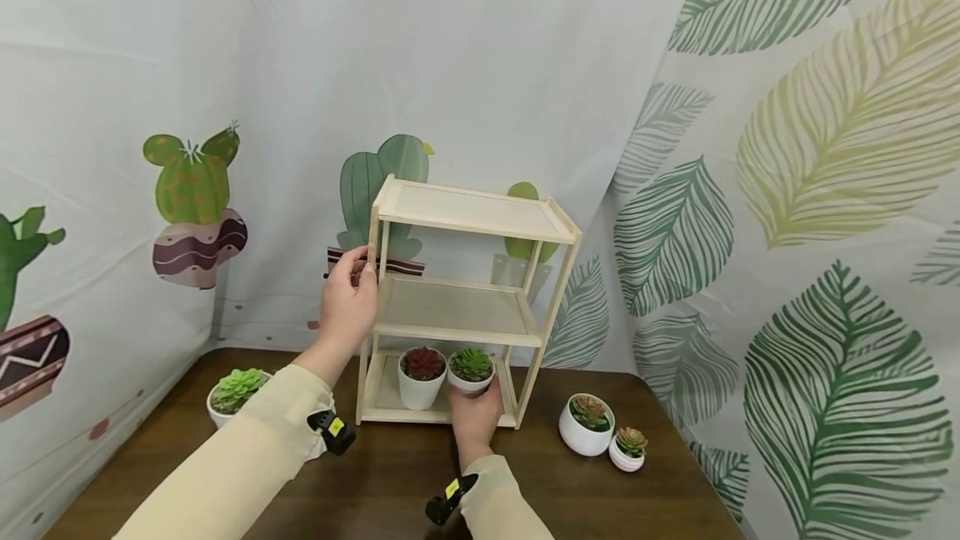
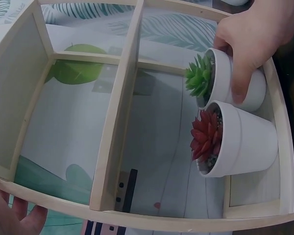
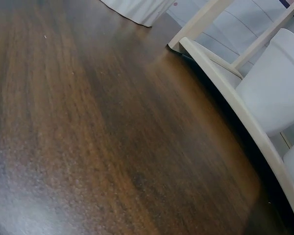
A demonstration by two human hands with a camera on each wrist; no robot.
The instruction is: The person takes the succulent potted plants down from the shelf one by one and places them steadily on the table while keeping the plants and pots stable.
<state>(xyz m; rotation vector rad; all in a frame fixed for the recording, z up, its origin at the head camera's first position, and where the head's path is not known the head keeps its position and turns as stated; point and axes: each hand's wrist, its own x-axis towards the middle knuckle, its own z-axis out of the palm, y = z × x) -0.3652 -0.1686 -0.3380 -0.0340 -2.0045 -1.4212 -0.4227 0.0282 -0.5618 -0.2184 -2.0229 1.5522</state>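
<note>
A light wooden three-tier shelf (image 1: 457,332) stands on the brown table. My left hand (image 1: 351,294) holds its left upright, below the top tier; the fingers (image 2: 32,220) show at that post in the left wrist view. On the bottom tier, my right hand (image 1: 476,419) grips a white pot with a green succulent (image 1: 471,367), thumb across the pot's side. Close beside it on the left is a white pot with a dark red succulent (image 1: 422,377). The right wrist view shows mostly table, with the white pots partly cut off at its right edge.
To the right on the table (image 1: 390,490) are a round white pot with a reddish-green succulent (image 1: 587,425) and a smaller white pot (image 1: 628,450). Left, a light-green potted succulent (image 1: 238,394) is partly behind my left sleeve. Printed cloth hangs behind the shelf.
</note>
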